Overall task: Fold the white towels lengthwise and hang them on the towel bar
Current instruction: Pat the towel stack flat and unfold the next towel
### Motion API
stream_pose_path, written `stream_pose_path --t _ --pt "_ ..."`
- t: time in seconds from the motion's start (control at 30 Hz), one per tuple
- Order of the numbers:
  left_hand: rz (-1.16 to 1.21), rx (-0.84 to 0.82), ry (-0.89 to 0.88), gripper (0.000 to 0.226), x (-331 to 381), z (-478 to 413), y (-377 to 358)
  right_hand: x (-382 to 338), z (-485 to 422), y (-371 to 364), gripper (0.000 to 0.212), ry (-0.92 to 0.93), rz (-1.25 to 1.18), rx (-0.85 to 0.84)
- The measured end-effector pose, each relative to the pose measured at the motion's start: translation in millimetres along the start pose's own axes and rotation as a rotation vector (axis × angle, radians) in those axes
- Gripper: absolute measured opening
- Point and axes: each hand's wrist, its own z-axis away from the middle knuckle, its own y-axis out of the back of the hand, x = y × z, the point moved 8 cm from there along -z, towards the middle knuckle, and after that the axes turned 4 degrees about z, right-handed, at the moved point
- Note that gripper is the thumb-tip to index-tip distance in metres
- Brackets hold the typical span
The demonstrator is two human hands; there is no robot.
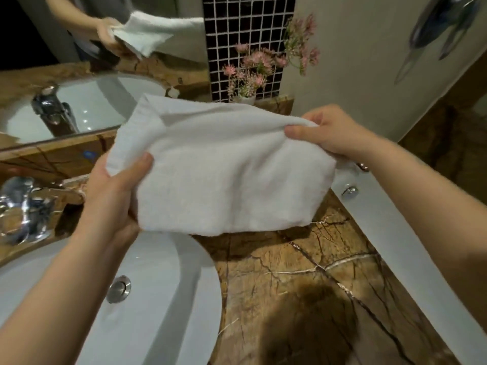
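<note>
I'm seeing both hands gripping one white towel [224, 175], which is hanging stretched between them in the air. L hand [113, 191] is clamping the towel's near-left edge: thumb is lying on top of the cloth, other fingers are curling underneath, mostly hidden. R hand [324, 133] is pinching the far-right top edge, thumb pressing on the side facing me, fingers curling over the bunched hem behind. Cloth is sagging a bit between the two grips. Its lower edge is hanging below both hands, and a doubled layer is showing near the top-left corner, beyond the L thumb.

Under the hands the brown veined marble counter [303, 272] is running, w/ the white sink [163, 299] sitting below the L forearm and its chrome button [119, 285] showing on the basin wall. Chrome faucet [23, 206] is standing to the left of the L hand. Beyond both hands the mirror [52, 122] is reflecting a hand and the towel. A small pot of pink flowers [253, 67] is standing beyond the towel, in front of a dark tile strip [237, 27]. Under the R wrist a white strip w/ a chrome stud [350, 192] is running along the wall. I can't tell what it is.
</note>
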Motion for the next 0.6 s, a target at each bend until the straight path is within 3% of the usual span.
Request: stream_pose_path --t 0.1,0.17,0.27,0.47,0.6 --pt "0.035 0.066 0.033 0.040 3.4 26.7 21.0 -24.8 6.7 -3.4 0.041 0.001 0.071 -0.076" --pt "0.060 0.146 0.048 0.044 4.1 46.8 36.8 -39.8 16.6 -10.1 0.037 -0.019 0.124 -0.142" --pt "0.037 0.216 0.055 0.041 5.2 80.0 56.9 -59.0 38.6 -25.9 0.033 -0.049 0.185 -0.256" --pt "-0.027 0.308 0.082 0.037 9.1 165.8 117.8 -87.8 89.6 -81.7 0.053 -0.071 0.311 -0.399" --pt "-0.102 0.434 0.137 0.034 2.0 233.1 163.9 -97.7 128.9 -129.9 0.051 -0.115 0.388 -0.529"
